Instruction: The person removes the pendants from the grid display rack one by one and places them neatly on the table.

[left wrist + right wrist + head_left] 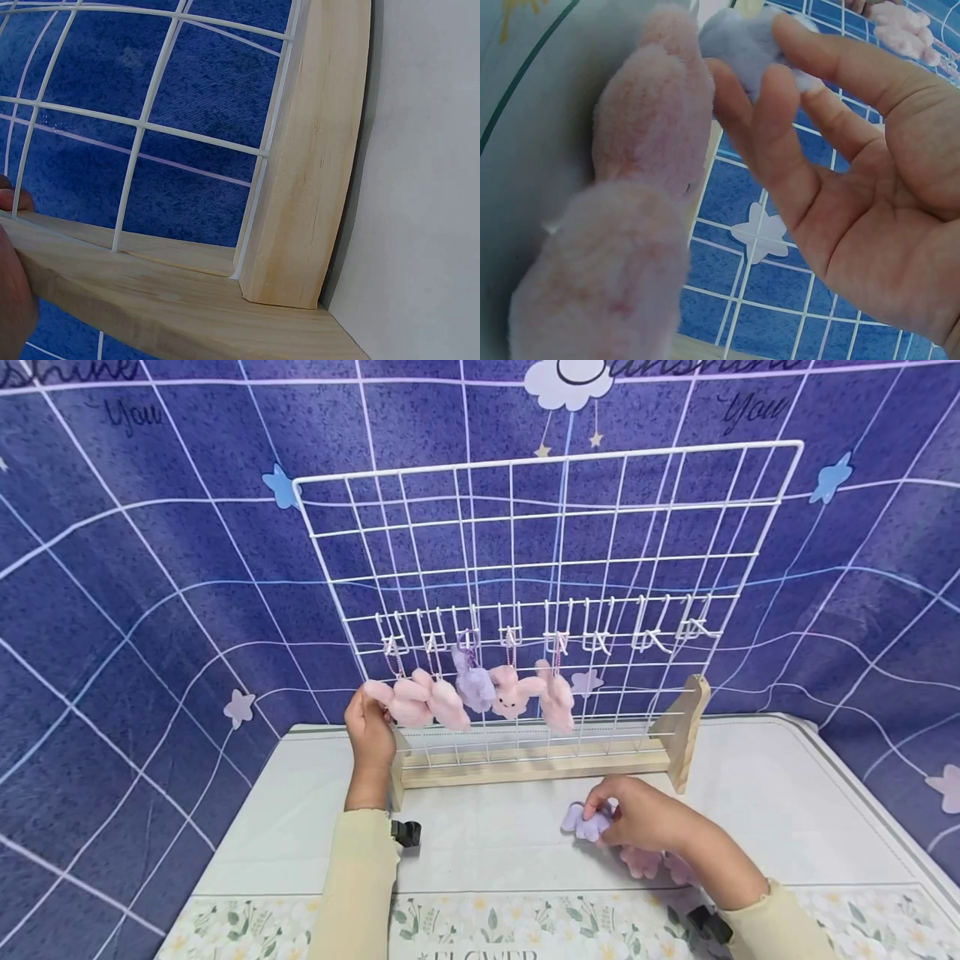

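In the head view, the right hand (641, 817) pinches 1 purple toy (587, 828) near the table (487, 827); the left hand (372, 739) is at the rack's (517, 771) end. Left wrist: can't tell the fingers' grip. Right wrist: toy seems soft, light, best held round its body.

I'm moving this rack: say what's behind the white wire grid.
Blue star-printed fabric shows through the white wire grid; what lies behind the hanging plush toys is hidden.

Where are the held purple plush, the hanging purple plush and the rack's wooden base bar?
Held purple plush (742, 45): right wrist view, on its fuzzy side.
Hanging purple plush (476, 690): head view, on its body.
Wooden base bar (536, 769): head view, on its middle.
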The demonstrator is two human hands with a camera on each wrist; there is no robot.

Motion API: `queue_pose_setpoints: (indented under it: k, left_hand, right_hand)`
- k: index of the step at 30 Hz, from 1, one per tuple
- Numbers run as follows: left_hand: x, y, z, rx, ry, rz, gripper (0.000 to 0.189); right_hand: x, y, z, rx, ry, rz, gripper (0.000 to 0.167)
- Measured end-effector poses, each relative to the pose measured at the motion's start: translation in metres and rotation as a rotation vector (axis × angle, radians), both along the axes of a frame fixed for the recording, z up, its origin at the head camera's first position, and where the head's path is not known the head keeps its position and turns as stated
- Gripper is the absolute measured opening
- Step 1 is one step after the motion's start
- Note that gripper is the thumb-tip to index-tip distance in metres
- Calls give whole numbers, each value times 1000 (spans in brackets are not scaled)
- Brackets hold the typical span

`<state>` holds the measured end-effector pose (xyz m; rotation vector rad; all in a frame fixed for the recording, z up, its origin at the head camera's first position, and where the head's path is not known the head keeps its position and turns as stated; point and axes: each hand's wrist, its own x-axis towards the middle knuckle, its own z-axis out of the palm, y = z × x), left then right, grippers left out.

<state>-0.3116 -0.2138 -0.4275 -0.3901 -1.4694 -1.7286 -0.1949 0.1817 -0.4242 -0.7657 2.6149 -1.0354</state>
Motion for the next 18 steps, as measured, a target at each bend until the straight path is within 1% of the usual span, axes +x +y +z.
queue_pose_setpoints:
  k: [4, 6, 8, 10, 12, 15, 18]
  left_hand:
    - [0, -1, -1, 6, -4, -1, 34]
    - [0, -1, -1, 6, -7, -2, 33]
    - [1, -1, -2, 4, -9, -5, 33]
    - [1, -1, -2, 1, -9, -3, 32]
    - [1, -1, -3, -3, -7, 2, 32]
    - [0, -1, -3, -9, -5, 12, 32]
    - [0, -1, -2, -8, -5, 11, 32]
  right_hand:
    - [4, 2, -1, 66, -40, 2, 31]
    - [5, 3, -2, 76, -75, -3, 29]
    - [6, 3, -3, 60, -129, -10, 26]
    - [6, 2, -2, 51, -124, -7, 24]
    - [6, 1, -2, 49, -99, -5, 25]
    - [4, -1, -2, 70, -16, -16, 30]
    - [3, -3, -2, 74, 13, -30, 38]
